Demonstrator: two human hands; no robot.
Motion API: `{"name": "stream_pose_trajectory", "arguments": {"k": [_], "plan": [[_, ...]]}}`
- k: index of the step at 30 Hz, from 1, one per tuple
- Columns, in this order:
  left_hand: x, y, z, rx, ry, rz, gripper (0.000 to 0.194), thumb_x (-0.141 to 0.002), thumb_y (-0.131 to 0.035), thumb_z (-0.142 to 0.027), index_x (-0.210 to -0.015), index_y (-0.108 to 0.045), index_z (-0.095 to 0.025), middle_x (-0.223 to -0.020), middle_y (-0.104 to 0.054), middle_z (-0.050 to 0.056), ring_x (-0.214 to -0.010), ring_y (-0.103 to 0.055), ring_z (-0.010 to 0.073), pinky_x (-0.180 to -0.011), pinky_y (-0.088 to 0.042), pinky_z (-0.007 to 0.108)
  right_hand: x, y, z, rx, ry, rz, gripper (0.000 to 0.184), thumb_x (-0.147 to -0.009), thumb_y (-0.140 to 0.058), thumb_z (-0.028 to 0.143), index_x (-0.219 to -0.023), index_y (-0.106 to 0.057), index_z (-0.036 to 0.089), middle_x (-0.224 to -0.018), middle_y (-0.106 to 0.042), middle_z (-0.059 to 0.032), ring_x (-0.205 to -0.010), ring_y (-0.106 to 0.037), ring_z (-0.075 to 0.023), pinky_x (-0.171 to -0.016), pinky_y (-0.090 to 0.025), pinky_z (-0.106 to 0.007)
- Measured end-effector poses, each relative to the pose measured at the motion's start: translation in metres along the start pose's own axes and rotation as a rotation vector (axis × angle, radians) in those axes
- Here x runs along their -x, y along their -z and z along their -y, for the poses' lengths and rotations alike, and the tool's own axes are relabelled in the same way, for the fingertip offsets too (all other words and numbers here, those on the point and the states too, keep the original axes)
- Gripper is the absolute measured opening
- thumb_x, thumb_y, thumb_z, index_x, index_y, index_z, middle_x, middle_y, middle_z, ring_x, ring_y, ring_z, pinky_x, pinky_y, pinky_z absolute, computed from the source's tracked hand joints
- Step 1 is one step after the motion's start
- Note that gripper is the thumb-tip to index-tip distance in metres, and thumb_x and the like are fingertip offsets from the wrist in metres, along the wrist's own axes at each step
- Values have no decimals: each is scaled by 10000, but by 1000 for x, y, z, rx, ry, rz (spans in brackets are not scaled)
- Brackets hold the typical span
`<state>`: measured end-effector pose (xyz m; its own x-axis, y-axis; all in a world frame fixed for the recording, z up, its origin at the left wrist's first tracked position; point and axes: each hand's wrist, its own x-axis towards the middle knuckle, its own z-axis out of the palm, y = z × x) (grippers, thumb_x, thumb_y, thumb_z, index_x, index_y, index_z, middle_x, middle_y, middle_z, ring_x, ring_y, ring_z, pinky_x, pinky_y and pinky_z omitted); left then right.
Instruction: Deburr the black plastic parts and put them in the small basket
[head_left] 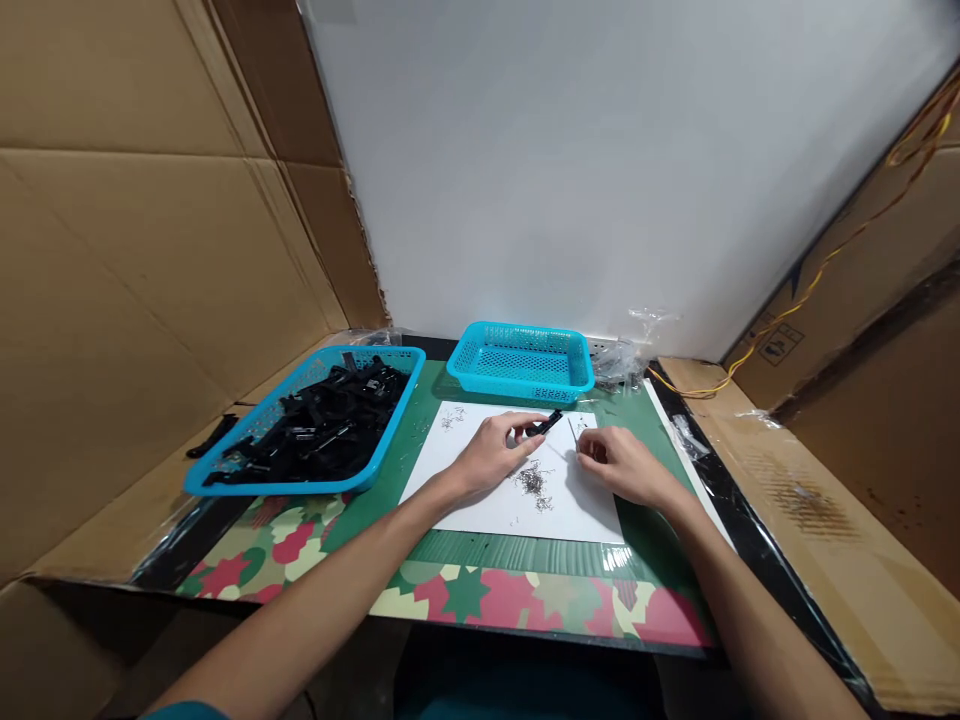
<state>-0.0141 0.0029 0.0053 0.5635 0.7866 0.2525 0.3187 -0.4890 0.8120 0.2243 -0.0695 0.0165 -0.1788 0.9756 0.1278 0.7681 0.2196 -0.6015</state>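
Note:
My left hand point(491, 452) is closed round a small black plastic part point(546, 424), whose far end sticks out past the fingertips. To its right, my right hand point(619, 462) pinches a thin metal tool point(573, 432) that looks like tweezers and points up and away. The tool's tip is apart from the black part. Under both hands lies a white sheet point(457, 515). A heap of tiny metal pins point(532, 480) sits on it between my hands. A smaller scatter of similar pins point(450, 418) lies at the sheet's upper left.
A blue basket point(281, 490) full of black plastic parts point(330, 420) stands on the left, with a loose black part point(223, 432) beside it. Another blue basket point(517, 388) stands behind the sheet, near crumpled clear plastic point(621, 362). Cardboard walls point(150, 300) flank the table.

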Motion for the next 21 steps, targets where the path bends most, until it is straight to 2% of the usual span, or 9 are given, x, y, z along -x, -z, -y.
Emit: {"name": "stream_pose_trajectory", "arguments": {"k": [3,6,7,9,11,14,18,21], "plan": [[-1,2,-8,-250,-134,-69,450,-1003,-622,-315,-1441,-629,-213,-1262,-738,111,-1042,-665,251,-924,-531,412,4,-2,2,185,-38,54,174,-932,-616,273,-769,-628,213,-747,-709,-28,-644,-583,-158,-585,-277,-275],[-20,5,-21,-464,-284,-90,387,-1033,-554,-259,-1409,-624,-201,-1272,-724,103,-1147,-627,277,-1026,-483,472,4,-5,6,310,-34,59,243,-990,-624,358,-795,-640,212,-797,-737,-54,-677,-625,-180,-588,-250,-291],[-31,7,-26,-485,-285,-105,350,-1035,-547,-253,-1366,-644,-193,-1260,-726,100,-1153,-624,279,-1030,-478,473,4,-6,7,342,-28,59,255,-1004,-617,371,-807,-644,212,-810,-742,-61,-690,-639,-188,-590,-248,-295],[-58,11,-33,-519,-205,-104,334,-1021,-553,-235,-1333,-656,-174,-1278,-719,111,-1181,-619,288,-1062,-462,481,4,-7,7,385,-12,49,245,-1027,-597,371,-854,-661,210,-857,-754,-69,-728,-662,-199,-598,-255,-301],[-85,16,-34,-546,-100,1,344,-1007,-531,-197,-1321,-669,-167,-1307,-705,125,-1192,-624,290,-1103,-432,499,5,-8,7,384,8,26,208,-1042,-579,346,-918,-680,213,-931,-765,-69,-778,-676,-198,-616,-276,-300],[-112,22,-30,-540,-79,94,309,-959,-572,-188,-1221,-735,-178,-1278,-690,134,-1183,-633,290,-1102,-439,489,6,-13,7,329,45,3,149,-1047,-559,266,-1032,-703,228,-1038,-762,-51,-835,-680,-177,-650,-312,-282],[-112,40,-24,-504,-83,144,368,-947,-613,-300,-1286,-722,-208,-1350,-619,138,-1105,-647,245,-1001,-513,390,6,-21,12,224,83,-3,204,-1038,-532,208,-1077,-727,252,-1091,-744,-42,-888,-680,-171,-685,-348,-269],[-91,74,-23,-501,-89,57,339,-981,-527,-308,-1207,-747,-184,-1301,-643,133,-1027,-642,220,-964,-508,360,7,-24,18,116,105,-9,212,-1033,-534,246,-1035,-745,249,-1074,-740,-54,-935,-681,-194,-722,-384,-276]]}}
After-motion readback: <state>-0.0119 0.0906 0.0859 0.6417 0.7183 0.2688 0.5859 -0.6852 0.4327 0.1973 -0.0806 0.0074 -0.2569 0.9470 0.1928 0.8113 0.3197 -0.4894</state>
